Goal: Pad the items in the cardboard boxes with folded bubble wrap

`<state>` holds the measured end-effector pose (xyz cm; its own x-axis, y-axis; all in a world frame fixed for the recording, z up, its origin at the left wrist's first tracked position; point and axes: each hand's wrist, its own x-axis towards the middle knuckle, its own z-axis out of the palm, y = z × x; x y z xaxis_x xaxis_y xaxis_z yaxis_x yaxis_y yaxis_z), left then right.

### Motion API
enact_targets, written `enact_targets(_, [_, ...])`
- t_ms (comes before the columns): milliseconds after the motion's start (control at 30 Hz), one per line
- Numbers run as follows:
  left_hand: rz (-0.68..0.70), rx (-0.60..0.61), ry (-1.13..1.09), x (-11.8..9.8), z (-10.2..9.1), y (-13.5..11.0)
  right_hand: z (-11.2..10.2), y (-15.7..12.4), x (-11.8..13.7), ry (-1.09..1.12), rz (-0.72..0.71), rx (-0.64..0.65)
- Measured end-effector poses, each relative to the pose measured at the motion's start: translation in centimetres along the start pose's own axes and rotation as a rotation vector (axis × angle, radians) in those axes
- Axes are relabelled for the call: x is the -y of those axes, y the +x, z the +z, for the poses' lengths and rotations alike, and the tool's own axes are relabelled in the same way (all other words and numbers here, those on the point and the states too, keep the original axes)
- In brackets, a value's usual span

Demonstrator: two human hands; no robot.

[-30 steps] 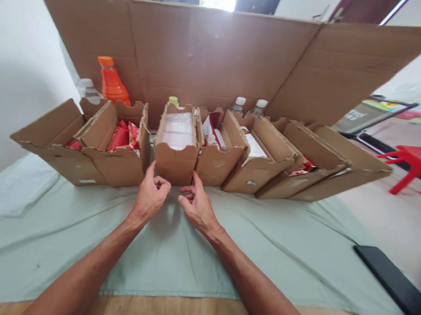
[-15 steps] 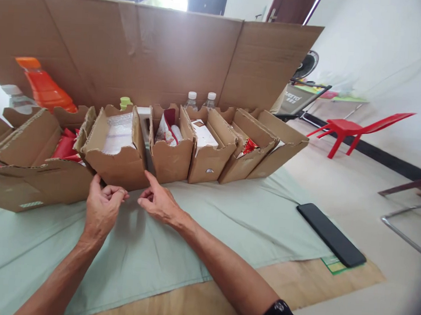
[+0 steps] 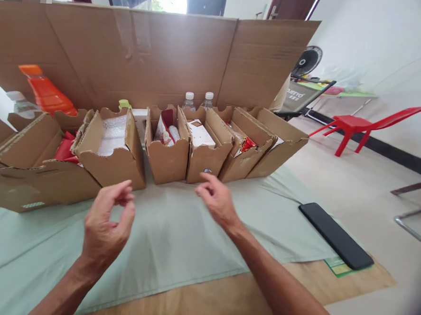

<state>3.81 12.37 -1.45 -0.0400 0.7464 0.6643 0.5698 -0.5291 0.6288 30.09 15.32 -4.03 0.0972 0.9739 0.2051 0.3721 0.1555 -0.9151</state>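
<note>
My left hand (image 3: 108, 220) hovers over the green cloth with its fingers curled and the thumb held apart, holding nothing. It is just in front of an open cardboard box (image 3: 124, 164) containing a bubble-wrapped package (image 3: 114, 135). To the right, my right hand (image 3: 217, 200) has its index finger extended and nothing in its grasp. That fingertip is near the front of a cardboard box (image 3: 210, 160) holding a white package (image 3: 200, 134). Between these two stands another cardboard box (image 3: 169, 162), with a dark red and white item (image 3: 165, 128) inside.
More cardboard boxes stand at left (image 3: 55, 181) and right (image 3: 282, 150). Behind them are an orange bottle (image 3: 53, 95), clear bottles (image 3: 188, 101) and a tall cardboard panel (image 3: 174, 55). A black phone-like slab (image 3: 336, 236) lies at right; a red chair (image 3: 365, 124) stands beyond.
Both hands have come away from the bubble-wrap box, the right one moving right and the left one back toward me. That box appears shifted slightly left, showing more of its right side.
</note>
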Motion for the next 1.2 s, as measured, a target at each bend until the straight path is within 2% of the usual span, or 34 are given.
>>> enact_targets(67, [0.182,0.077,0.018,-1.9,1.7,2.0,-2.9,0.3,-0.8,0.0,0.043,-0.121])
enact_targets(133, [0.233,0.135,0.048,-3.3,3.7,4.8,-4.3,0.9,-1.4,0.01,0.076,-0.17])
enact_targets(267, [0.076,0.266,0.315,-4.3,6.5,10.5,-3.7,2.2,-2.0,0.064,0.124,-0.188])
enact_targets(400, [0.007,0.362,0.576,-4.3,6.6,13.4,-2.7,3.2,-2.1,0.159,0.168,-0.169])
enact_targets(633, [-0.021,0.42,0.717,-4.6,6.5,13.8,-3.3,4.7,-1.1,0.268,0.236,-0.116])
enact_targets(767, [-0.009,0.407,0.754,-4.6,6.6,13.7,-3.3,5.5,-0.6,0.279,0.274,-0.111])
enact_targets(967, [-0.004,0.387,0.767,-4.1,7.0,13.9,-2.7,7.3,0.1,0.321,0.379,-0.031])
enact_targets(1200, [-0.007,0.391,0.809,-3.9,5.2,12.6,-2.2,8.0,0.4,0.295,0.399,0.041])
